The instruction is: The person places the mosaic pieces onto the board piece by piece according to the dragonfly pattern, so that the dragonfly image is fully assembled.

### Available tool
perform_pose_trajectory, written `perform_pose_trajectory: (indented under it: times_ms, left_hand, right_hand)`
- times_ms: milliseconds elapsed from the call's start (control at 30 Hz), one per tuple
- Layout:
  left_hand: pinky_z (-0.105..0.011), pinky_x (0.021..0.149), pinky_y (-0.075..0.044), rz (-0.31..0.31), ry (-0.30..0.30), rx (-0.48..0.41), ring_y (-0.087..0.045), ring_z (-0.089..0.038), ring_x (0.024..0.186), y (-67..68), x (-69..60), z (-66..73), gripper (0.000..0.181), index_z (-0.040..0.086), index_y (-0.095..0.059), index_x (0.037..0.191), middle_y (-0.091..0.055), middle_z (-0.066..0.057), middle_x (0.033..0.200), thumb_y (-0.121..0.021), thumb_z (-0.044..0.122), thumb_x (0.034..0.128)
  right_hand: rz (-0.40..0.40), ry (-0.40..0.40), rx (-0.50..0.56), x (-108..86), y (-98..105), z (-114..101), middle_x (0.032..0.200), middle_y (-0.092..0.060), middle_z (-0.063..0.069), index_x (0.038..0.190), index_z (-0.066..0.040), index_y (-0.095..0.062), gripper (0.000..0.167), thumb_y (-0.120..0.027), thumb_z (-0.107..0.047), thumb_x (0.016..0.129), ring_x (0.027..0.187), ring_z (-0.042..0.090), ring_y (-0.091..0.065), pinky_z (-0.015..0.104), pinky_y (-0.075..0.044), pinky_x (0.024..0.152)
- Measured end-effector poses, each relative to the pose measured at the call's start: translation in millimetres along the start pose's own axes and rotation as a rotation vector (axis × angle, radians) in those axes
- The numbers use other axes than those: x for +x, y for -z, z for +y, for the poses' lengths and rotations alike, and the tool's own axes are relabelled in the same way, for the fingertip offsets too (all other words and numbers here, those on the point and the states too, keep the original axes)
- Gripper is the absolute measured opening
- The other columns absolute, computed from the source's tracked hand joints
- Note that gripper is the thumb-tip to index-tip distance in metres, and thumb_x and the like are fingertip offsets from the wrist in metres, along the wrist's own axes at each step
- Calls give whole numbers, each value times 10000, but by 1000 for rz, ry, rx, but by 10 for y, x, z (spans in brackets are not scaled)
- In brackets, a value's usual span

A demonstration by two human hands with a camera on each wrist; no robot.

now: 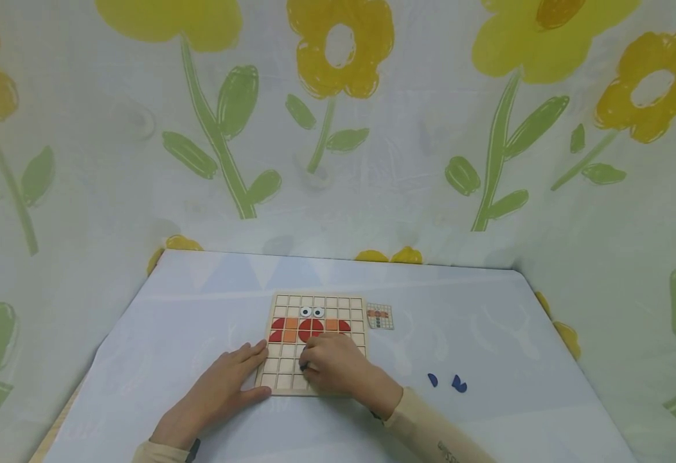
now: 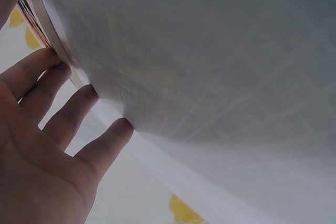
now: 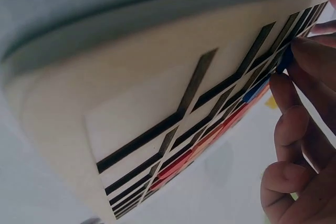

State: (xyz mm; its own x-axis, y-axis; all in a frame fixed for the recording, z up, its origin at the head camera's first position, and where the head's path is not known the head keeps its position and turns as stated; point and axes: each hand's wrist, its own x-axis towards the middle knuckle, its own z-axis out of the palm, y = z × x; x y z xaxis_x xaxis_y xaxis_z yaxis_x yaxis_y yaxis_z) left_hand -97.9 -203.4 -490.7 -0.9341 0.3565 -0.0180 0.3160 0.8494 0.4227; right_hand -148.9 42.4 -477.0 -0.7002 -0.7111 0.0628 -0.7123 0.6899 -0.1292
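Observation:
A wooden grid board (image 1: 281, 366) lies on the table. Its upper squares hold red curved pieces (image 1: 311, 330), orange square pieces (image 1: 290, 330) and two round eye pieces (image 1: 311, 312). My left hand (image 1: 222, 386) rests against the board's left edge, fingers straight; in the left wrist view its fingertips (image 2: 123, 125) touch the tabletop beside the board. Over the lower middle of the grid, my right hand (image 1: 338, 363) pinches a dark blue piece (image 3: 285, 59) between thumb and finger. Another blue piece (image 3: 255, 91) sits in the grid close by. The right hand hides part of the board.
A small pattern card (image 1: 380, 316) lies at the board's upper right. Farther right on the table are several dark blue pieces (image 1: 459, 384), one (image 1: 433, 380) apart from the others. A flower-printed curtain (image 1: 373, 141) hangs behind the table (image 1: 517, 334).

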Motion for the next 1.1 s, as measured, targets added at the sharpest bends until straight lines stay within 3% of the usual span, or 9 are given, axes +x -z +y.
perform_pose_trajectory:
  times_ms: [467, 733, 1100]
  left_hand:
    - [-579, 1171, -323, -7, 24, 9, -398, -351, 1443, -17, 23, -12, 788, 74, -544, 1465, -469, -43, 1556, -783, 500, 847]
    - [-584, 1163, -333, -3, 22, 12, -407, -358, 1436, 3, 16, 9, 783, 69, -552, 1458, -478, -47, 1550, -791, 491, 843]
    - [-588, 1158, -338, 0, 1, 10, -418, -365, 1427, 11, 1, 0, 781, 64, -546, 1461, -477, -54, 1549, -775, 500, 855]
  right_hand:
    - [-6, -5, -2, 11, 22, -22, 946, -707, -147, 975, -294, -818, 81, -766, -313, 916, 845, 47, -627, 253, -555, 787]
    - [5, 5, 8, 16, 37, -28, 978, -731, -131, 1012, -287, -819, 111, -785, -306, 908, 894, 57, -664, 277, -568, 859]
    - [8, 11, -15, -6, 9, -26, 1001, -728, -114, 1022, -278, -822, 120, -777, -294, 911, 891, 74, -659, 244, -561, 830]
